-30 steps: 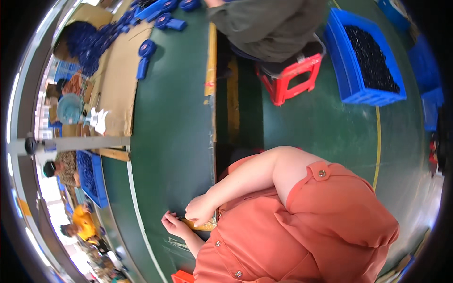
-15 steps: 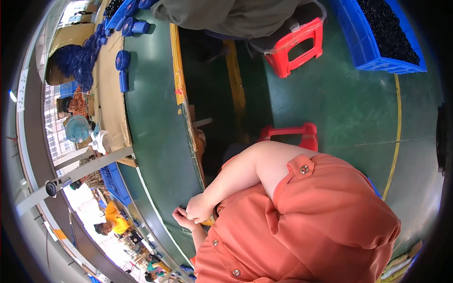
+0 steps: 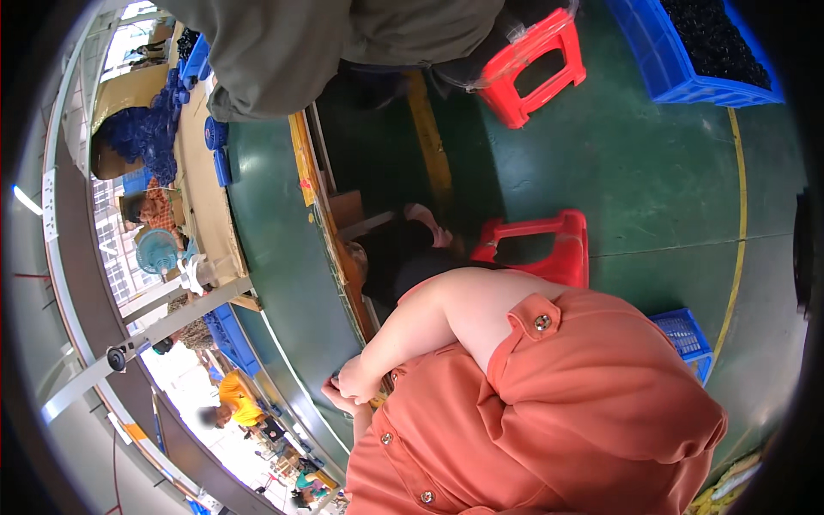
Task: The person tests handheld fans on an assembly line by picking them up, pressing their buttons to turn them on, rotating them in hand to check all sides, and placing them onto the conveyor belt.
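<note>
My right hand (image 3: pixel 359 379) lies curled at the edge of the green tabletop (image 3: pixel 279 197), its bare forearm running back to an orange sleeve. Pressed against it, my left hand (image 3: pixel 338 396) shows only in part, with fingers bent. The two hands touch, and whatever may be between them is hidden. A blue handheld fan (image 3: pixel 218 142) lies farther up the tabletop, beside a strip of brown cardboard (image 3: pixel 202 163).
A co-worker's grey sleeve (image 3: pixel 257 51) reaches over the table at the top. Red stools (image 3: pixel 536 73) and a blue crate (image 3: pixel 657 60) of small black parts stand on the floor. A blue basket (image 3: pixel 685 335) is behind me. A metal post (image 3: pixel 184 313) crosses the far side.
The whole view has shifted slightly. The co-worker in grey has leaned farther left over the table, covering some blue fans. More of the blue basket shows. My hands stay together.
</note>
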`<state>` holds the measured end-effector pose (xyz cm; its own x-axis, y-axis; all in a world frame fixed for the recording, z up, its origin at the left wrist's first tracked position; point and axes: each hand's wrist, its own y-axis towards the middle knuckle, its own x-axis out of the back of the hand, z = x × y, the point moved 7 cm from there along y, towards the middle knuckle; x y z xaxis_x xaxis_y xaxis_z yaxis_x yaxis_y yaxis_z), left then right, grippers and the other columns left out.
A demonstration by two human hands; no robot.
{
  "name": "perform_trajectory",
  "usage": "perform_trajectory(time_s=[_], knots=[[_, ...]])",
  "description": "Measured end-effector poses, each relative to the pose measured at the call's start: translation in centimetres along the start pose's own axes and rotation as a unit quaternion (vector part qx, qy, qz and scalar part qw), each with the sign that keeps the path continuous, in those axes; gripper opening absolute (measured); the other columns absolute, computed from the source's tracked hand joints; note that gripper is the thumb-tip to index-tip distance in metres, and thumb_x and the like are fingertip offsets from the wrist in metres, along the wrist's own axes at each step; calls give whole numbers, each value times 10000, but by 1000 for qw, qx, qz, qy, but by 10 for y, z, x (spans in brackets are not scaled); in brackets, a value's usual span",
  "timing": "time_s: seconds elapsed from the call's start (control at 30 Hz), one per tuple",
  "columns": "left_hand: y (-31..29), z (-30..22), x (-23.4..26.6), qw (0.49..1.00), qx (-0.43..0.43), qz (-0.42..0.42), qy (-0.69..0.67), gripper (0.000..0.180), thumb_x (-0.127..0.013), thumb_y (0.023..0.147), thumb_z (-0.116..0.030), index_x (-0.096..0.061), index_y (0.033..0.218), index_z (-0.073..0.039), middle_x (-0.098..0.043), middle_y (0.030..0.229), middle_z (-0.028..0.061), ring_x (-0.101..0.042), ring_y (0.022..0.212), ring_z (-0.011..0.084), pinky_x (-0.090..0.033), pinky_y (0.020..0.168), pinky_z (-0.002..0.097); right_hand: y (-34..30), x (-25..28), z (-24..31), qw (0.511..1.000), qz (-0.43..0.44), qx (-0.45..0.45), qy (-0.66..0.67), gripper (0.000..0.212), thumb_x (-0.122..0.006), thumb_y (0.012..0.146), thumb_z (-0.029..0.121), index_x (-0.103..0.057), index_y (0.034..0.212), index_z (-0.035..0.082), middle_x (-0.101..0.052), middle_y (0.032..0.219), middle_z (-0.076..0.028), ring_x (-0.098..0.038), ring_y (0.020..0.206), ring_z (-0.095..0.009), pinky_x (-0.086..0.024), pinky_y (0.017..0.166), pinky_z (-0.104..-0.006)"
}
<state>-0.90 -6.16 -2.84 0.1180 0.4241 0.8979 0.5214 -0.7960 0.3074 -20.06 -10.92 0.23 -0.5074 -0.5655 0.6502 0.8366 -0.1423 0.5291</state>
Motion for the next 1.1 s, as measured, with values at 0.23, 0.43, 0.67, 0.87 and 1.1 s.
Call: perform_trajectory(time_s=[0.23,0.43,0.67,0.87,1.1], knots=[[2,-5,5,1000,-8,4,4,177,-520,885,-164,-501,1001,-32,-564,911,80,-527,807,185,-459,702,322,8,-12,-9,997,10,-48,63,297,-529,802,282,-633,772,5,-639,807,-162,-614,783,-316,-469,707,-431],[-3,-9,-1,1000,-1,20,10,181,-521,885,-162,-497,1007,-31,-561,911,74,-525,809,181,-457,704,318,6,-15,-15,989,-19,-31,140,282,-554,777,291,-601,720,19,-617,708,-150,-598,699,-327,-458,647,-443],[-2,11,-7,985,-4,49,-164,220,-573,862,-175,-496,1006,-28,-552,903,65,-517,805,161,-448,708,296,12,-11,-19,982,-50,-54,174,265,-566,766,279,-593,686,28,-605,670,-141,-580,648,-318,-438,597,-427],[-11,-24,6,995,-36,37,-85,212,-587,852,-157,-509,994,-21,-559,885,69,-524,770,170,-458,695,300,9,-3,-22,969,-111,-78,205,268,-527,775,260,-637,694,30,-634,706,-147,-591,674,-330,-449,625,-427],[-12,-24,7,989,-70,31,-129,215,-591,848,-139,-513,1009,-20,-557,868,68,-520,736,155,-457,657,282,9,-1,-20,971,-81,-90,207,249,-529,776,241,-645,749,22,-643,741,-153,-598,696,-327,-462,638,-413]])
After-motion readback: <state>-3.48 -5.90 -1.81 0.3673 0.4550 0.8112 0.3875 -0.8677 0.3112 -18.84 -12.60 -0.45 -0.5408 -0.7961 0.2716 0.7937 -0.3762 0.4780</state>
